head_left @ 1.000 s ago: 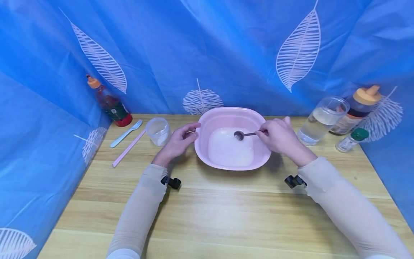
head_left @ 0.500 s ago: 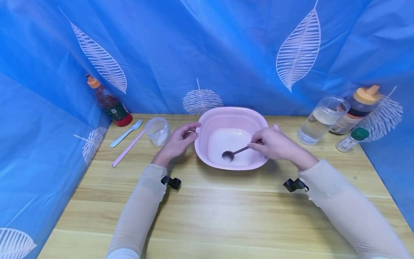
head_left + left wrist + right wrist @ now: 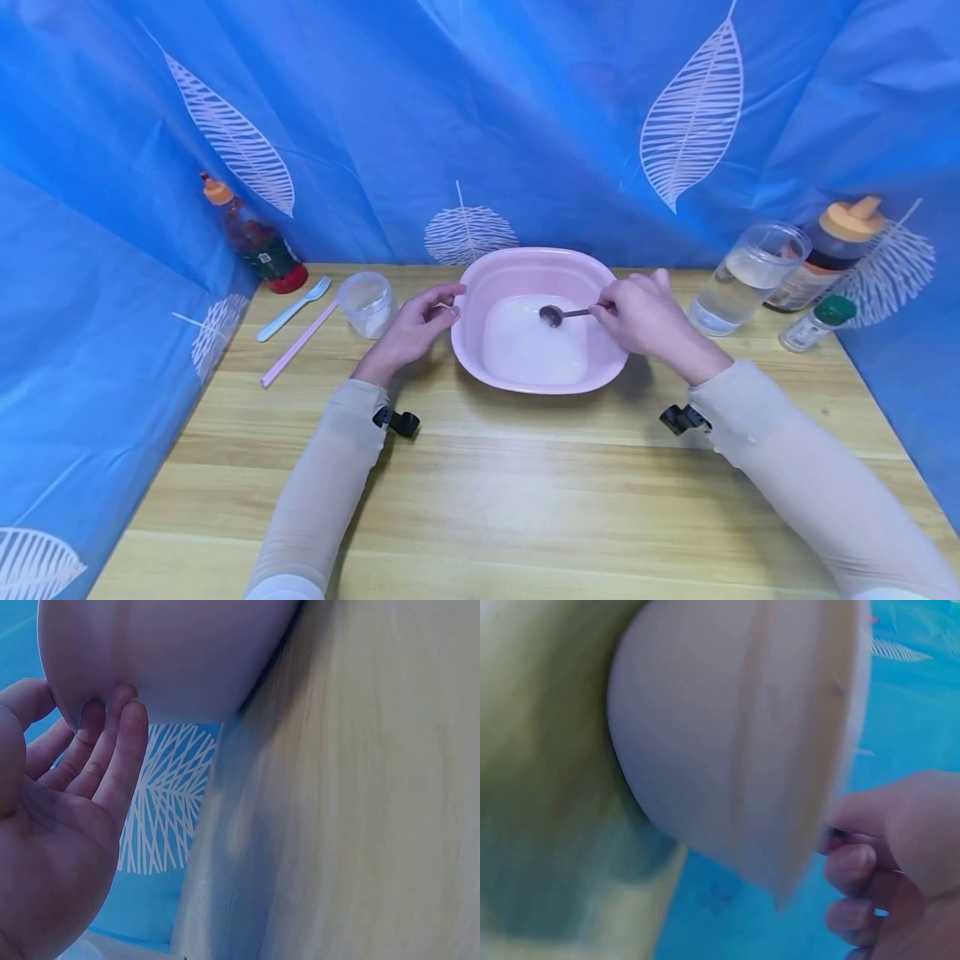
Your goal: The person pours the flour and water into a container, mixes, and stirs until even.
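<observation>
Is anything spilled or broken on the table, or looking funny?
Nothing stands out: I see no spill on the table and no crack in the pink basin; the right hand holds a dark spoon over it.

The head view looks forward and down over the table (image 3: 525, 508) from the near side, farthest back. The wrist views, rolled sideways, face the bowl (image 3: 172, 656) from close by, one at left, one at right; both share it and the cloth (image 3: 480, 117).
</observation>
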